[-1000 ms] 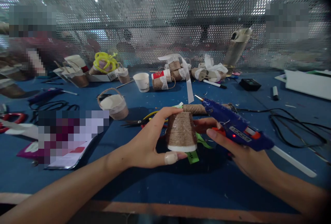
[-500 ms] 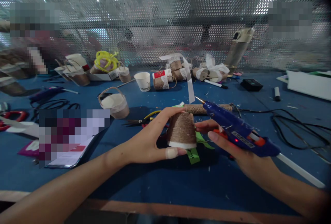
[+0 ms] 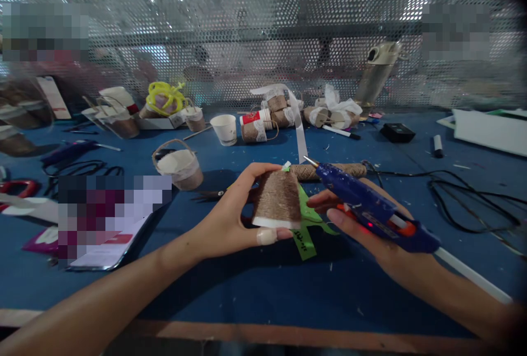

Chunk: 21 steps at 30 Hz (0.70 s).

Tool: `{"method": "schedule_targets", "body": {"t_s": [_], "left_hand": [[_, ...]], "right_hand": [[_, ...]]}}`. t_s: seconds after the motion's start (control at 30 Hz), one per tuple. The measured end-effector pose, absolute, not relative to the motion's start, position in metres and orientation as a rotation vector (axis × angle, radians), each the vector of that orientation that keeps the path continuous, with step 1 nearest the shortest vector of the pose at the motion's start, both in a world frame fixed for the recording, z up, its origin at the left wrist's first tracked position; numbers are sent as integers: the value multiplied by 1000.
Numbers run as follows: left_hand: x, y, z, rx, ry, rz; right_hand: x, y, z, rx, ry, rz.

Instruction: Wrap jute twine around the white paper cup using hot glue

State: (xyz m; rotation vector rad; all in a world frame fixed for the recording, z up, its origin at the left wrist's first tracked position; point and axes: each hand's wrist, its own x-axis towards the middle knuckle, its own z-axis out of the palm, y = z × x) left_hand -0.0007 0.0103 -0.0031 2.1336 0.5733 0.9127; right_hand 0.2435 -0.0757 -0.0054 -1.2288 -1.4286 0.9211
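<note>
My left hand (image 3: 234, 210) grips a paper cup wrapped in brown twine (image 3: 278, 197), upside down with its white rim at the bottom. The fingers span its base and the thumb presses the rim. A blue hot glue gun (image 3: 362, 202) is in my right hand (image 3: 382, 241), its metal nozzle pointing up and left, its red light lit, and a white glue stick (image 3: 473, 273) out of its back. Green tape with black writing (image 3: 304, 243) shows just right of the cup. Behind the cup lies a roll of twine (image 3: 341, 171), and scissors (image 3: 209, 195) rest partly behind my left hand.
A twine-handled cup (image 3: 180, 168) and a phone (image 3: 119, 224) stand to the left. Farther back are a white paper cup (image 3: 224, 129), a heap of decorated cups (image 3: 280, 112) and white ribbon (image 3: 300, 131). Black cable (image 3: 473, 202) curls at right; perforated metal (image 3: 247, 27) rises behind.
The cup has shifted slightly left in my left hand and tilted, showing more green tape beside it. My right hand keeps hold of the glue gun, which has moved little.
</note>
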Motion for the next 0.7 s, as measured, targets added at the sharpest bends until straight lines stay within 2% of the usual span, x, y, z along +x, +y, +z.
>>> {"method": "schedule_targets", "body": {"t_s": [0.27,0.47,0.6,0.7], "left_hand": [[-10,5,-7,1966,355,982],[-4,-7,-6,1844,165,1075],[-1,-9,-5,1839,141,1096],[-2,-8,-5,1873,162,1111]], "right_hand": [[264,-44,-22,-1467,-1429,582],[263,-37,-19,-1457,-1438,755],[264,-35,-20,-1481,-1317,745],[263,-35,-22,-1287,-1337,934]]}}
